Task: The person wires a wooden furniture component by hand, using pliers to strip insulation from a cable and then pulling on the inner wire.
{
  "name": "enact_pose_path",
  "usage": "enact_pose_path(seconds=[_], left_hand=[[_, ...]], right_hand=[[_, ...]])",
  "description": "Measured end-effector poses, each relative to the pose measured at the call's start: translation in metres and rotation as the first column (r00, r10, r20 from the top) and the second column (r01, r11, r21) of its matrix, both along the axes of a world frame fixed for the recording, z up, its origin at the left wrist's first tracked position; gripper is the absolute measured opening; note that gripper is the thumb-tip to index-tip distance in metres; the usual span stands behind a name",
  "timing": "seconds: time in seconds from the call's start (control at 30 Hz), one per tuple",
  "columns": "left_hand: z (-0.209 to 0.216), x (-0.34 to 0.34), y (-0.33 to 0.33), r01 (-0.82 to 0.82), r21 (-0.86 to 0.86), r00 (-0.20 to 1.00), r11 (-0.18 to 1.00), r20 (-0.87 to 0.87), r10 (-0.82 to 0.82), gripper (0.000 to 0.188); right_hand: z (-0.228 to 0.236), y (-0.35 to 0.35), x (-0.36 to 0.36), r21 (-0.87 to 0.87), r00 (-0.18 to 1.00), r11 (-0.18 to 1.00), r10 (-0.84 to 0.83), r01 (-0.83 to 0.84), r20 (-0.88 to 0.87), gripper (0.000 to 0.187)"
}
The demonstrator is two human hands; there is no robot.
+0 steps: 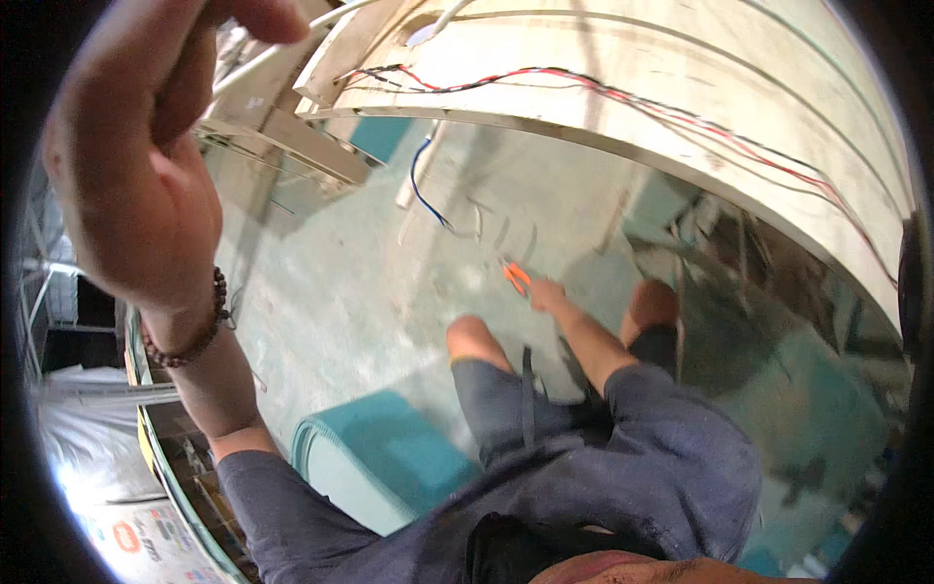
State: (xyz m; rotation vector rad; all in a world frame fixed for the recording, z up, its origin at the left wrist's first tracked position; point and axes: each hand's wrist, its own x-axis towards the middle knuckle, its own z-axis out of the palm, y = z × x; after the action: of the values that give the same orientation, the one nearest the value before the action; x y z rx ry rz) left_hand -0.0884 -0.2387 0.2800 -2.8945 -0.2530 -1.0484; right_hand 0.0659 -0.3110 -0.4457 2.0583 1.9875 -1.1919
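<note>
My left hand [146, 185] is raised at the upper left, close to the camera, a beaded bracelet on its wrist. The upper edge cuts off part of its fingers; those that show are bent and apart, with nothing visible between them. Behind its fingertips passes a white cable [336, 17]. Lower down, near my knees, my right hand [548, 294] is closed around orange-handled pliers [516, 277], whose jaws point up and left. A blue wire [416, 185] hangs from the wooden structure, its lower end left of the pliers and apart from them.
Across the top runs a pale wooden panel [623, 58] with twisted red and black wires [545, 71] along it. A wooden beam [311, 146] juts out at left. Beside me lies a teal drum-shaped container [389, 453]. Clutter [720, 234] fills the shaded area at right.
</note>
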Motion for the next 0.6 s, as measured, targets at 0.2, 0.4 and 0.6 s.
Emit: enact_pose_path(seconds=[0.2,0.4,0.6], left_hand=[[-0.063,0.023,-0.024,-0.092,0.629,0.990,0.772,-0.027,0.141,0.045],[-0.075,0.032,-0.002,0.169,0.290,0.983,0.942,-0.112,-0.142,0.043],[-0.101,0.054,-0.003,-0.030,0.270,0.981,0.962,0.193,-0.023,0.048]], right_hand=[[-0.083,0.040,-0.028,0.111,0.988,0.989,0.086,-0.100,0.127,0.074],[-0.148,0.035,-0.047,0.115,1.000,0.993,-0.019,0.018,0.002,0.055],[-0.161,0.062,-0.014,0.156,0.969,0.967,0.173,-0.201,0.177,0.044]])
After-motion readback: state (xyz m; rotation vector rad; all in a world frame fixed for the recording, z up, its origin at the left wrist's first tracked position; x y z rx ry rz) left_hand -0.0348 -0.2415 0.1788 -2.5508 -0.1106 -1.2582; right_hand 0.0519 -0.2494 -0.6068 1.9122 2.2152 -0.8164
